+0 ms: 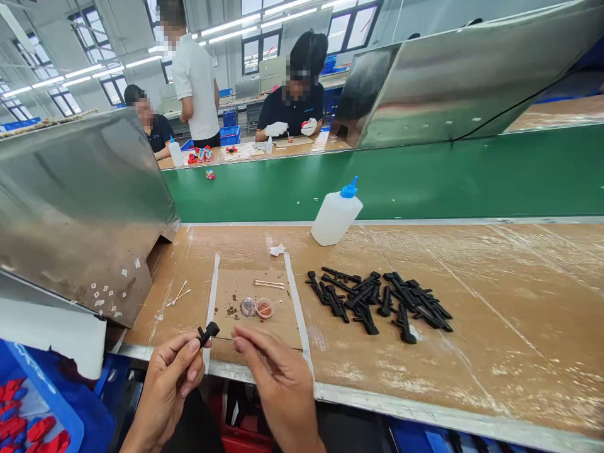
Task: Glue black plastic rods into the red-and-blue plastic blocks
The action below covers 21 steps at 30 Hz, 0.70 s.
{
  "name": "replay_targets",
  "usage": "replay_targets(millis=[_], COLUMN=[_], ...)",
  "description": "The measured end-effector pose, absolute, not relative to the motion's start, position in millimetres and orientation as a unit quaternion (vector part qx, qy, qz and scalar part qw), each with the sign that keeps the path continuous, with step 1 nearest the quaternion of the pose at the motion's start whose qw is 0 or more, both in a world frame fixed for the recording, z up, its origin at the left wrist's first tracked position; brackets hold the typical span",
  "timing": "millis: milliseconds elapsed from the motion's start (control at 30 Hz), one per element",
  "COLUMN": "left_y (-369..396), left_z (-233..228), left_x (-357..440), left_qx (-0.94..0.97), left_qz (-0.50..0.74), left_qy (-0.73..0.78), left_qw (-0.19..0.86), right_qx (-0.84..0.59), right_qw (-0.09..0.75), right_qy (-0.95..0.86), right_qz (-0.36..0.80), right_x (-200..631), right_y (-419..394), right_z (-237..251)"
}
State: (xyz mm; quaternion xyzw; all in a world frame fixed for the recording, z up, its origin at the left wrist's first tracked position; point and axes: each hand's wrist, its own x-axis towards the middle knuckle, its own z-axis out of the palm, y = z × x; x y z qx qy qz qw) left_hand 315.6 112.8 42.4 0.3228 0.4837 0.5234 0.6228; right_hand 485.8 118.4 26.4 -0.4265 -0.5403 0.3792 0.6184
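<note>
Left hand (172, 377) pinches small black plastic part (208, 331) at table's near edge | right hand (278, 377) beside it, fingers curled, grasp unclear (possibly a thin stick) | two small dishes (256, 307) just beyond | pile of black parts (377, 301) further right | white bottle (336, 214) behind.

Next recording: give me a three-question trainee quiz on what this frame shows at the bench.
1. True or false: the left hand pinches a small black part.
2. Which colour is the cap of the squeeze bottle? A red, B blue, C white.
3. Fill in: the pile of black parts lies to the ___ of the taped cardboard pad.

Key: 1 true. 2 B. 3 right. The right hand seems to hold a thin stick, though that is hard to see.
</note>
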Motion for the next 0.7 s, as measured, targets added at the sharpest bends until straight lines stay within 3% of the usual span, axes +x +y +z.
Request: replay_targets(millis=[267,567,700], left_y=[98,92,87], left_z=[36,28,23], left_x=[313,316,323], left_qx=[0.415,0.456,0.481], left_qz=[0.455,0.387,0.432], left_qy=[0.524,0.534,0.577], left_qw=[0.588,0.598,0.499], right_qx=[-0.377,-0.407,-0.457], right_qw=[0.647,0.622,0.587], right_qy=[-0.438,-0.467,-0.444], right_qz=[0.498,0.48,0.5], right_x=[463,480,484], right_y=[117,107,98], right_z=[5,-9,-14])
